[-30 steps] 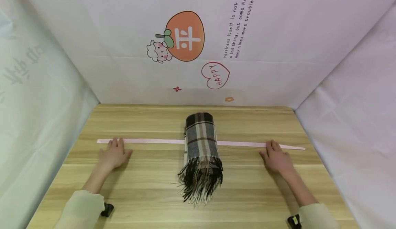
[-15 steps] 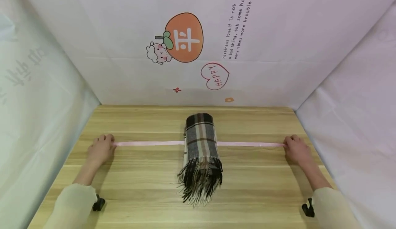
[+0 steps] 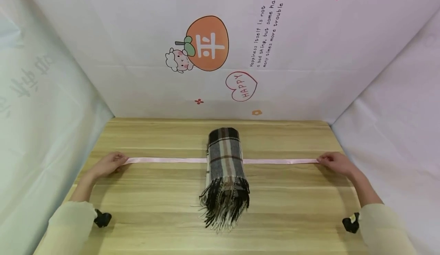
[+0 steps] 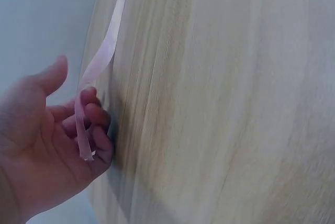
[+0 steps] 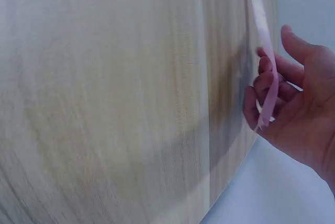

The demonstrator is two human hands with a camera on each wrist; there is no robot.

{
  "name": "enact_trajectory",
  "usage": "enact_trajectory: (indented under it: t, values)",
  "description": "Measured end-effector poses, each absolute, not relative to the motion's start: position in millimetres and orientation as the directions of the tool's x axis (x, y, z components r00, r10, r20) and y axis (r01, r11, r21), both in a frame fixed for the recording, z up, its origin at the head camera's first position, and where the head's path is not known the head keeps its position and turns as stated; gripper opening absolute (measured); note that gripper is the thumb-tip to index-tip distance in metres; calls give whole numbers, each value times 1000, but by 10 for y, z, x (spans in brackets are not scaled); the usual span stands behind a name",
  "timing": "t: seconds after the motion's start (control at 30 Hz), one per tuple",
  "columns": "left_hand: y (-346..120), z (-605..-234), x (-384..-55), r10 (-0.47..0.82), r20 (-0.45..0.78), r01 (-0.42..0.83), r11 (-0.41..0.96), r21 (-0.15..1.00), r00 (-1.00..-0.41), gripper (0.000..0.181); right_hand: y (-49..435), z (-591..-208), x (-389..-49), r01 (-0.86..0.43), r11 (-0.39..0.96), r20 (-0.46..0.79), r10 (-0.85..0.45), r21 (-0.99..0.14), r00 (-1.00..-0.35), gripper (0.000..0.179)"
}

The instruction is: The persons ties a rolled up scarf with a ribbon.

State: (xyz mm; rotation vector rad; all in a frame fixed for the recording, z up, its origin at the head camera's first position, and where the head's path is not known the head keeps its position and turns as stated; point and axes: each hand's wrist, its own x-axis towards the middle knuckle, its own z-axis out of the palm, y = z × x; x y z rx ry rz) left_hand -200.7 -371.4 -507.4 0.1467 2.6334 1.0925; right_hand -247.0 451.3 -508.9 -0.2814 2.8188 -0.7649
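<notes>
A pink ribbon (image 3: 165, 160) runs left to right across the table and passes under a rolled plaid scarf (image 3: 225, 153) with a black and white fringe. At the ribbon's left end, my left hand (image 3: 109, 164) holds it. In the left wrist view the ribbon's tail (image 4: 82, 135) lies over the curled fingers, and the thumb stands off it. My right hand (image 3: 338, 164) holds the other end. The right wrist view has that tail (image 5: 269, 98) crossing the curled fingers, with the thumb apart. Under the scarf the ribbon's middle is hidden.
The wood-grain table (image 3: 165, 209) is bounded by a printed white back wall (image 3: 144, 90) and plain white side sheets. Black devices (image 3: 102, 218) sit by both sleeve cuffs.
From lying on the ribbon, both hands have slid outward to its ends. Their fingers have curled and taken hold of the ribbon there. The scarf stays in place.
</notes>
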Motion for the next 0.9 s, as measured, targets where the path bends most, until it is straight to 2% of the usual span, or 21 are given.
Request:
enact_trajectory:
  t: [0.17,0.23,0.37,0.43,0.6,0.67,0.8,0.9]
  values:
    - [-3718,-5066,-1981,135,-244,-78,708,701,-960,38,4574,-5054,-2458,-73,829,-213,-226,-554,-950,33]
    - [-3723,-5055,-1969,105,-240,-100,701,707,-965,34,4594,-5044,-2448,-44,812,-238,-223,-582,-945,35]
    - [-3768,-5061,-1972,76,-232,-124,667,735,-970,38,4645,-5015,-2429,31,755,-295,-218,-656,-930,34]
    - [-3799,-5070,-1976,62,-222,-124,672,730,-973,39,4673,-5000,-2434,48,760,-302,-199,-648,-933,34]
    - [-3866,-5084,-1990,27,-191,-124,674,728,-981,37,4741,-4965,-2452,48,817,-259,-126,-574,-958,36]
    - [-3886,-5078,-1988,10,-190,-135,667,733,-982,38,4767,-4966,-2451,57,812,-242,-106,-581,-964,36]
    - [-3914,-5072,-1986,-28,-205,-178,620,764,-978,40,4808,-5017,-2433,88,744,-209,-70,-662,-975,35]
    - [-3910,-5091,-1993,-70,-246,-249,474,844,-967,31,4806,-5075,-2412,130,641,-178,-11,-757,-984,25]
